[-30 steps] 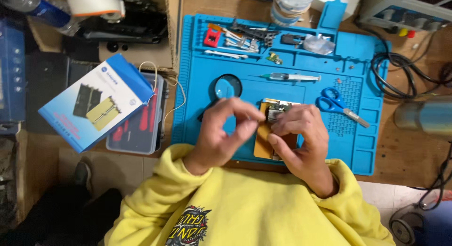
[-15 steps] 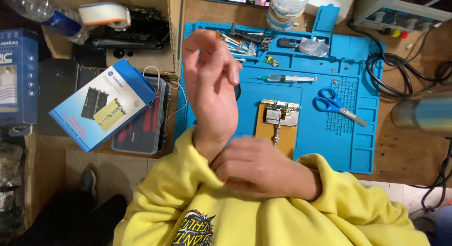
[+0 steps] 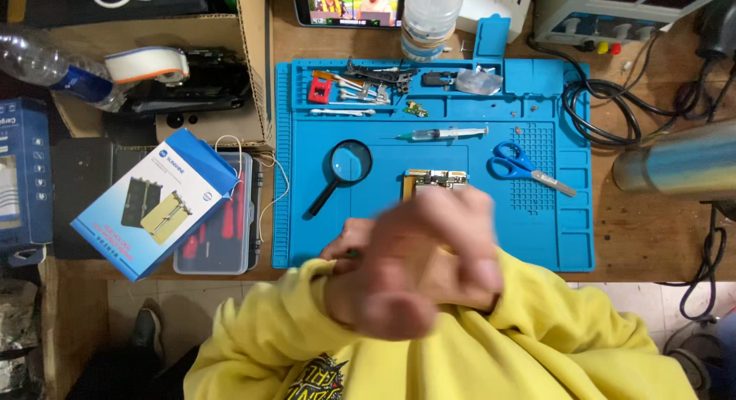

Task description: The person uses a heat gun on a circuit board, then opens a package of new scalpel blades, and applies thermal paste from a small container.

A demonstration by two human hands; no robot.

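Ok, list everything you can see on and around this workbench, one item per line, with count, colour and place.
work mat: one, blue, centre of the wooden bench
magnifying glass: one, black-handled, left part of mat
syringe: one, clear, upper middle of mat
scissors: one, blue-handled, right part of mat
circuit board: one, in a gold holder, mat centre, partly hidden by the hands
small tools: several, mixed, mat's top tray
screwdriver case: one, clear with red handles, left of mat
box: one, blue, on the case
plastic bottle: one, clear, above mat
cables: several, black, right
hands: two, blurred, together above the yellow sleeves
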